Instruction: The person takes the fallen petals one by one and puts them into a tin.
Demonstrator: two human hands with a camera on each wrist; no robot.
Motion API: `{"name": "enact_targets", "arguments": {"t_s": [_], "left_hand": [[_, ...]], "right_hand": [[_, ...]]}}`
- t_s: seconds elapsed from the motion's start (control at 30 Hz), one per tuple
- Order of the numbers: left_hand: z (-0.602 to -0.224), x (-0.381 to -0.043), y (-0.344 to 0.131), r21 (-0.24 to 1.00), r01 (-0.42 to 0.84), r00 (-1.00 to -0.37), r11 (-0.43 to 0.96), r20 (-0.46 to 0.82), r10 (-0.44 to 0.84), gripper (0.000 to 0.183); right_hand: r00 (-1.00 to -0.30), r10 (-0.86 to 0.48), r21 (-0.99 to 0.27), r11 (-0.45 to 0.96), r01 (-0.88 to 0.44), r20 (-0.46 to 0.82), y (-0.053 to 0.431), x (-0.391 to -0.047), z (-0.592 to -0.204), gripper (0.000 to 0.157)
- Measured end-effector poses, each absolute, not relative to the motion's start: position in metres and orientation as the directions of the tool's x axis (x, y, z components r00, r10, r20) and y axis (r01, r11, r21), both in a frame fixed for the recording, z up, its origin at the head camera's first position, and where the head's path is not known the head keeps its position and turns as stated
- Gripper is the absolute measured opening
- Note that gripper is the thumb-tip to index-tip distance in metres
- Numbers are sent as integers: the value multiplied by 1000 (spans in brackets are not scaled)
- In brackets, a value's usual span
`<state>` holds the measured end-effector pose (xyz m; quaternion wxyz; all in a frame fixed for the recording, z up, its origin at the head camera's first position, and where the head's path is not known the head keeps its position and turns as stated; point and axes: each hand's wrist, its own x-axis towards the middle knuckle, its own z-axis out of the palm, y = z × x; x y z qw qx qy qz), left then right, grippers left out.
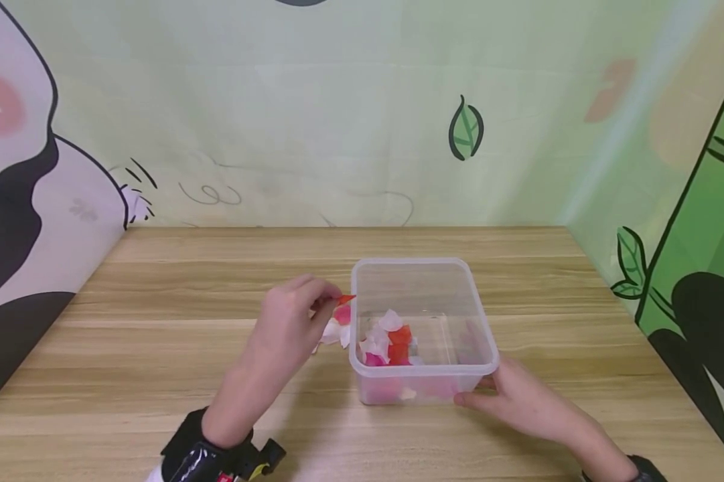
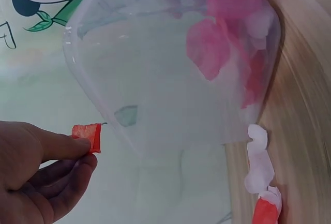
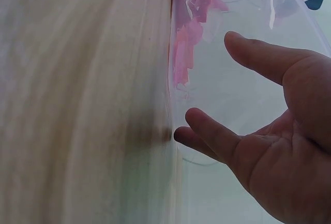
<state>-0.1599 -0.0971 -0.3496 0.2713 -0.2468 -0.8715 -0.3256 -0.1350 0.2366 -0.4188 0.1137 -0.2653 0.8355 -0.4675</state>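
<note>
Head view first: where is the left hand point(image 1: 295, 316)?

Beside the left rim of the clear container point(image 1: 422, 370), thumb and forefinger pinching a red scrap point(image 1: 346, 299). From here the scrap is only a thin sliver; contact with the rim, cannot tell.

Does the left wrist view add to that?

Yes. It shows the scrap as a squarish, creased piece, and the other fingers curled beneath. It also resolves the loose pieces point(image 2: 259, 167) on the table point(image 1: 157, 375), left of the container: white ones in a row, then a red-and-white one. In the head view the left hand partly covers this group.

And the right hand point(image 1: 521, 402)?

Head view: at the container's near right corner, thumb by the near wall, most fingers hidden. Right wrist view: fingers and thumb spread apart beside the clear wall. Pressure, cannot tell.

Contents?

Petal-like pieces point(image 1: 392, 340), white, orange-red and magenta from above, gathered toward the left. Through the wall, right wrist view, they read mostly pink.
</note>
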Motion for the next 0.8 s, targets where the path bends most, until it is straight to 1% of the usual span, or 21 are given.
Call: {"name": "enact_targets", "arguments": {"t_s": [0.2, 0.4, 0.5, 0.7, 0.8], "left_hand": [[-347, -153, -90, 401, 657, -678, 639, 685, 267, 17], [-344, -147, -85, 387, 703, -633, 597, 724, 275, 18], [-342, -143, -83, 384, 723, -620, 574, 728, 293, 18], [-341, -139, -77, 385, 754, -615, 532, 698, 367, 17], [-342, -139, -75, 372, 769, -601, 519, 697, 391, 17]], "right_hand": [[-836, -546, -838, 430, -337, 56, 237, -135, -419, 84], [-831, -552, -843, 418, -340, 61, 237, -136, -420, 80], [-829, -555, -845, 412, -341, 63, 237, -136, -420, 78], [-830, -554, -844, 416, -337, 58, 238, -135, -419, 82], [-829, -555, -841, 416, -345, 65, 238, -135, -419, 84]]}}
